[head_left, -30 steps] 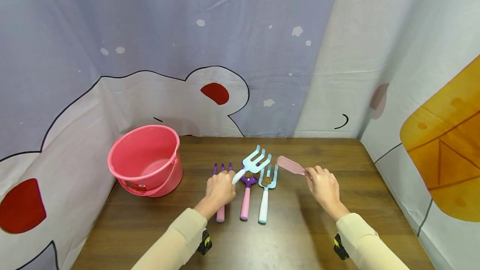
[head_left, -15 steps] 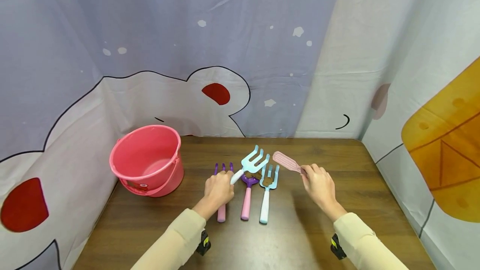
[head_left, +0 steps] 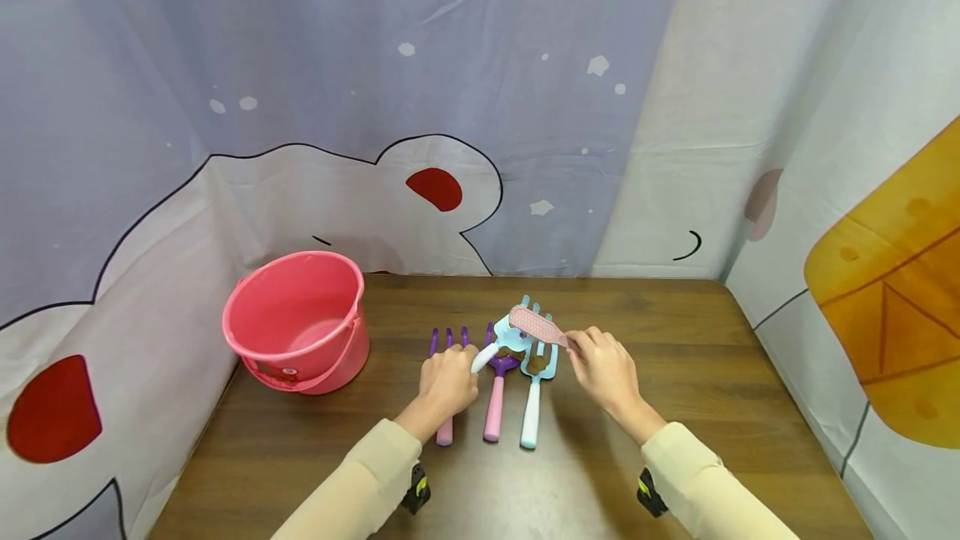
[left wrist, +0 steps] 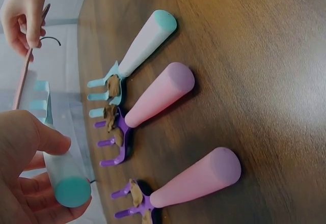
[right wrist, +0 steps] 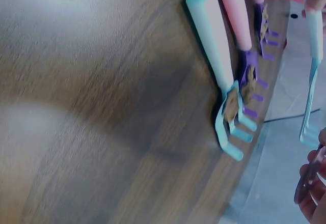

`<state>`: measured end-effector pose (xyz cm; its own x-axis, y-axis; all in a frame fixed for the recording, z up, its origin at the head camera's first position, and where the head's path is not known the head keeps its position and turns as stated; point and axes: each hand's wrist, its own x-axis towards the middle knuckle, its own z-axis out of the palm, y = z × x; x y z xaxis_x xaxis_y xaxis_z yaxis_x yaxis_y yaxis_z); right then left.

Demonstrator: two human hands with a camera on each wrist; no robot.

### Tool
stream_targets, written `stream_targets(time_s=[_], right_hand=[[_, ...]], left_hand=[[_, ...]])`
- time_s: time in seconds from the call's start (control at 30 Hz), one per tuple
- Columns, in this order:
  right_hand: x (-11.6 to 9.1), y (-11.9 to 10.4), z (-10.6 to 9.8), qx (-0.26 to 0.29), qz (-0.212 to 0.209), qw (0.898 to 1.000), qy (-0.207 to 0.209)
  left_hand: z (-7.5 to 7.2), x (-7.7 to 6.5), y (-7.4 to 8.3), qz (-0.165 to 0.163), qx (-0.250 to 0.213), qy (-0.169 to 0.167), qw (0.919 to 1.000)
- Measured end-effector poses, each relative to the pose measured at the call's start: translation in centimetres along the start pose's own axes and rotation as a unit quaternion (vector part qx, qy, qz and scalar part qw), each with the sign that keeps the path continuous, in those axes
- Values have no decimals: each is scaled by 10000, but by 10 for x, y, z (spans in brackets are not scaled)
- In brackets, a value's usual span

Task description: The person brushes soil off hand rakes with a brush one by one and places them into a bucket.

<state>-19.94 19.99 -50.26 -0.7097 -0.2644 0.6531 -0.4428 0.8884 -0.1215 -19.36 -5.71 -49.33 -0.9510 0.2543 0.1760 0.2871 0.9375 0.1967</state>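
My left hand [head_left: 447, 377] grips the white handle of a light blue hand fork [left wrist: 66, 178], raised above the table with its tines pointing away. My right hand [head_left: 603, 369] holds a slim pink brush [head_left: 536, 325] with an oblong, textured head. That head lies across the raised fork's tines in the head view; whether they touch is unclear. Below, a second light blue fork [head_left: 531, 415] lies on the table beside a purple fork with a pink handle [head_left: 493, 415]. Another purple fork [left wrist: 198, 178] lies partly under my left hand. Brown clumps [right wrist: 231, 106] stick to the lying forks.
A pink bucket [head_left: 360, 357] with a handle stands at the table's left rear. The brown wooden table [head_left: 675, 340] ends at a printed cloth [head_left: 540, 107] that hangs behind it and along both sides.
My right hand has moved left, bringing the brush from beside the raised fork to over its tines. My left hand stays nearly in place, still holding the fork.
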Motion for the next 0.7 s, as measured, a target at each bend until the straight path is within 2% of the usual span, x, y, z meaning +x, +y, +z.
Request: stream_targets(time_s=[0.4,0.7], right_hand=[[0,-22,8,243,-351,9990,-158],[-3,-18,7,42,-107,9996,-240]], left_hand=[[1,-3,9,78,-8,-26,10000],[2,-5,13,141,73,32,9999]])
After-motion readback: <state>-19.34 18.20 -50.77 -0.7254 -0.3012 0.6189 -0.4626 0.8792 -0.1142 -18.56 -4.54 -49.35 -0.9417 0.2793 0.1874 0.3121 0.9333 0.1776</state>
